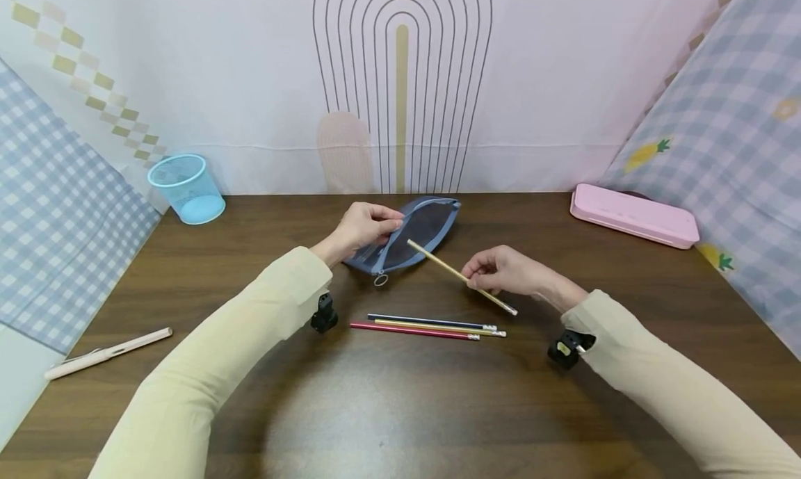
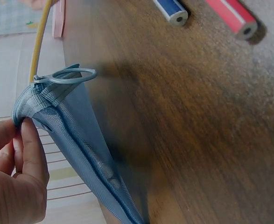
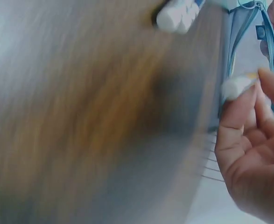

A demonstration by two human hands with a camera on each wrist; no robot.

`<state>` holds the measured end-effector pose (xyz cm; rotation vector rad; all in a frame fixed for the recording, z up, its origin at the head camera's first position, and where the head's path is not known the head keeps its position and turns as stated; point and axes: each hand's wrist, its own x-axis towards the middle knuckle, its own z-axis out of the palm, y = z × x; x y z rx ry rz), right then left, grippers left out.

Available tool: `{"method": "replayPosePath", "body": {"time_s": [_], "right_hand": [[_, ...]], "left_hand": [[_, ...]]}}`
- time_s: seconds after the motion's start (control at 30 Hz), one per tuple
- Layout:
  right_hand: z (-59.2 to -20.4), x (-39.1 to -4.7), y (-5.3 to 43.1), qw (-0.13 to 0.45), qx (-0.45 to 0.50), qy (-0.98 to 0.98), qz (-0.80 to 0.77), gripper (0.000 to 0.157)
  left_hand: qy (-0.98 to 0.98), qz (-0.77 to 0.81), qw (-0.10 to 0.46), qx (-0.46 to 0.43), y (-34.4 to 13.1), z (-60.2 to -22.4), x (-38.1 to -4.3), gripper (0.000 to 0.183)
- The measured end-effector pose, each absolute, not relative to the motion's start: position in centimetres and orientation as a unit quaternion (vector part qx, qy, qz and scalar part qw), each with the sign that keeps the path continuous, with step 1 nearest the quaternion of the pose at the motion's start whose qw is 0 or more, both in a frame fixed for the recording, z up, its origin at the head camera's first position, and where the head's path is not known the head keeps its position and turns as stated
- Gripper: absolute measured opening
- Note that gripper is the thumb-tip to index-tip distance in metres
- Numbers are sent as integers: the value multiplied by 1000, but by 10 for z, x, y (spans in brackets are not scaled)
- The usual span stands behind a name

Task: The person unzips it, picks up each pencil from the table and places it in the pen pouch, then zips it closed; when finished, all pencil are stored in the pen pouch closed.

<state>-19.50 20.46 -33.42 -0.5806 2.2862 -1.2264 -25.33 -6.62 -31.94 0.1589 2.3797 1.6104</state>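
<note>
A blue zip pencil pouch lies on the table with its zip open, its dark mesh inside showing. My left hand pinches the pouch's edge between thumb and fingers; a ring zip pull hangs at the pouch's near end. A yellow pencil is held in my right hand, tilted, with its far tip over the pouch opening. Its white eraser end points back toward me. Nearer to me lie a dark blue pencil, another yellow pencil and a red pencil, side by side.
A light blue mesh pen cup stands at the back left. At the back right is a pink case. A pale pen lies at the left edge of the wooden table. Patterned cloth hangs behind and at both sides.
</note>
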Motion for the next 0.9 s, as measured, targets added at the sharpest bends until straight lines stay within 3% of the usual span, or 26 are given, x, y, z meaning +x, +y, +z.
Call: {"method": "replayPosePath", "body": {"time_s": [0.27, 0.6, 0.9], "right_hand": [[-344, -207, 179, 295, -4, 733, -614, 35], [-345, -218, 145, 275, 95, 623, -726, 3], [-345, -228, 130, 250, 136, 602, -746, 7]], "left_hand": [[817, 558, 137, 55, -65, -322, -253, 24], [820, 553, 138, 55, -62, -323, -250, 24], [812, 562, 148, 54, -59, -324, -250, 25]]}}
